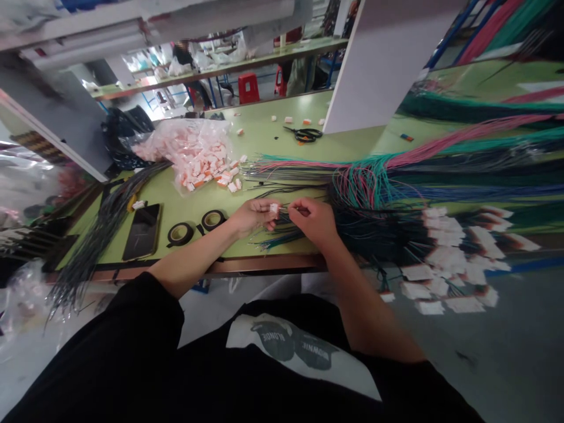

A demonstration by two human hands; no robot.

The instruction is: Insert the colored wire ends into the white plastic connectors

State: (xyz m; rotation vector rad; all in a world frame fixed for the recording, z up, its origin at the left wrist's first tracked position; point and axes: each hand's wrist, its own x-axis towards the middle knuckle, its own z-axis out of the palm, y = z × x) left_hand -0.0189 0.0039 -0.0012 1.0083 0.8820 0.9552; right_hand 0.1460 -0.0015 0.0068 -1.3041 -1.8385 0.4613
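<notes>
Between the fingertips of my left hand (pixel 253 217) is a small white and orange connector housing (pixel 274 208). Close on its right, my right hand (pixel 315 220) is closed in a pinch on a thin wire, whose end points at the housing; whether it has entered cannot be made out. Bundles of black wires (pixel 365 226) run beneath and to the right of my right hand. Beyond my hands lie pink, green and grey wires (pixel 304 167) with bare ends to the left. A clear bag (pixel 176 141) spills many loose white and orange housings (pixel 207 167) onto the table.
Left of my hands are two rolls of black tape (pixel 180 234), a phone (pixel 141 232) and a grey wire bundle (pixel 114 205). Black-handled scissors (pixel 304 134) lie near a white upright panel (pixel 374 64). Finished-looking connectors (pixel 445 235) hang over the table's right front edge.
</notes>
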